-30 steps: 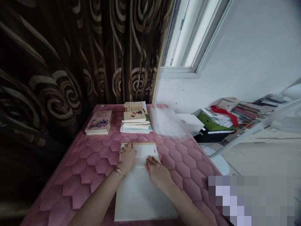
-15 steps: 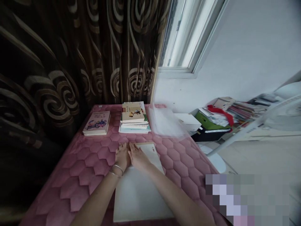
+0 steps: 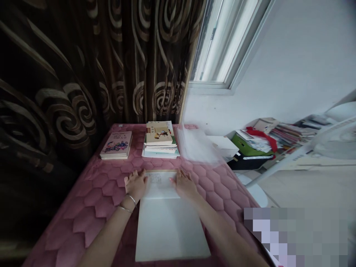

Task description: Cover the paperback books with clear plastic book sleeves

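Observation:
A large pale sheet of paper (image 3: 172,230) lies flat on the pink quilted surface. Across its far part is a brighter, page-like panel (image 3: 162,191) with a small block of printed text; whether it is a separate page or book cannot be made out. My left hand (image 3: 137,184) rests at the panel's left edge, fingers spread and thumb over it, two thin bangles on the wrist. At the right edge, my right hand (image 3: 185,184) lies with fingers stretched toward the far edge and thumb inward. Neither hand visibly grips anything.
Beyond the hands stand a stack of books (image 3: 160,142) and a smaller book pile (image 3: 116,145). Clear plastic sheets (image 3: 196,144) lie to their right. A dark patterned curtain (image 3: 125,66) hangs behind. At the right are a white box (image 3: 225,145) and a white fan (image 3: 289,159).
My hands were together at the middle of the panel's far part. They have moved apart, left and right, to its side edges, uncovering the printed text. The view has shifted slightly.

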`<state>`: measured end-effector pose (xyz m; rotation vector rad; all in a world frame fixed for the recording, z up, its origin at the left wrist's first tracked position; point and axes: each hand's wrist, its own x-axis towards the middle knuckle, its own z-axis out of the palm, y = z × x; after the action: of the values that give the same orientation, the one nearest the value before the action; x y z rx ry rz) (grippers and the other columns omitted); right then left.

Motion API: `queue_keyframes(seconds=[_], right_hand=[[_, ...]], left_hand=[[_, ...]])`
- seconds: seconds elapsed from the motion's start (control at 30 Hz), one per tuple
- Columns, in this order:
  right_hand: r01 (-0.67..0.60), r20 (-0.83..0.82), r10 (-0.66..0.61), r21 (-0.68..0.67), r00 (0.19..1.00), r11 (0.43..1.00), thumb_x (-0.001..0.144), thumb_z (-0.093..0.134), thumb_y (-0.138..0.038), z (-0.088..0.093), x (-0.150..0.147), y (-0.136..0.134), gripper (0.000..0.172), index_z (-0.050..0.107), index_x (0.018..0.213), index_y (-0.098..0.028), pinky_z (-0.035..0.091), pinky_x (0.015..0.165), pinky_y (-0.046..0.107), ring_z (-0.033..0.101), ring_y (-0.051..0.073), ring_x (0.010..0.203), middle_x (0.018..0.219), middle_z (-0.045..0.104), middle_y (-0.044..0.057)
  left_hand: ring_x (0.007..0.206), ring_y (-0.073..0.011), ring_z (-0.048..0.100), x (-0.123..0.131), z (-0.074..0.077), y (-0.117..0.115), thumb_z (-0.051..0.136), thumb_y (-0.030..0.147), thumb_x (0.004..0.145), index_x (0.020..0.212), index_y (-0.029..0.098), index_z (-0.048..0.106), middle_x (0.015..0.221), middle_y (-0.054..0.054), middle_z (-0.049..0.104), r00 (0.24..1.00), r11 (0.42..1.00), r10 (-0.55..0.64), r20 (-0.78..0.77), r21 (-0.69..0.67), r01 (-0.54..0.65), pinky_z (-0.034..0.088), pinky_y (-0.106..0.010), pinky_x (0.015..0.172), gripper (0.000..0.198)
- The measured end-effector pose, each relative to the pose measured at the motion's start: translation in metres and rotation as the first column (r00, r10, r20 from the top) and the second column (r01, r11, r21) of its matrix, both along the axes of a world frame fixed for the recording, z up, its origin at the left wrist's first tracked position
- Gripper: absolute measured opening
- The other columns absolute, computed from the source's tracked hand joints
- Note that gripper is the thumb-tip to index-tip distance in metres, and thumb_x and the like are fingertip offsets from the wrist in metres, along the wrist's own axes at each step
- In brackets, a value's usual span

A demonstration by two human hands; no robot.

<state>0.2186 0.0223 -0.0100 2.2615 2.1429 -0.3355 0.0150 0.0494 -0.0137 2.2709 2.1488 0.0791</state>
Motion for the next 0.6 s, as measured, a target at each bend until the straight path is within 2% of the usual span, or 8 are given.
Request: queue_keyframes(seconds=[0.33, 0.6], right_hand=[[0.095, 0.082, -0.098, 0.044, 0.992, 0.995, 0.096, 0.025, -0.049, -0.012, -0.006, 0.007, 0.072, 0.029, 0.145, 0.003, 0.004, 0.114, 0.048, 0.022, 0.032, 0.142, 0.149, 0.033, 0.023], [0.150, 0.046, -0.152, 0.053, 0.987, 0.987, 0.096, 0.021, -0.050, -0.017, -0.007, 0.006, 0.073, 0.027, 0.146, 0.002, 0.001, 0.113, 0.051, 0.022, 0.034, 0.141, 0.147, 0.035, 0.024]], left_hand=[[0.108, -0.0292, 0.050, -0.003, 0.000, 0.000, 0.037, 0.040, 0.092, 0.132, 0.029, 0.053, 0.119, -0.014, 0.056, 1.000, 1.000, 0.005, -0.002, 0.015, -0.005, 0.033, -0.043, 0.085, 0.045], [0.109, -0.0301, 0.049, -0.004, -0.001, -0.001, 0.039, 0.038, 0.091, 0.131, 0.026, 0.055, 0.119, -0.015, 0.057, 1.000, 0.999, -0.007, -0.001, 0.050, 0.007, 0.033, -0.043, 0.084, 0.044]])
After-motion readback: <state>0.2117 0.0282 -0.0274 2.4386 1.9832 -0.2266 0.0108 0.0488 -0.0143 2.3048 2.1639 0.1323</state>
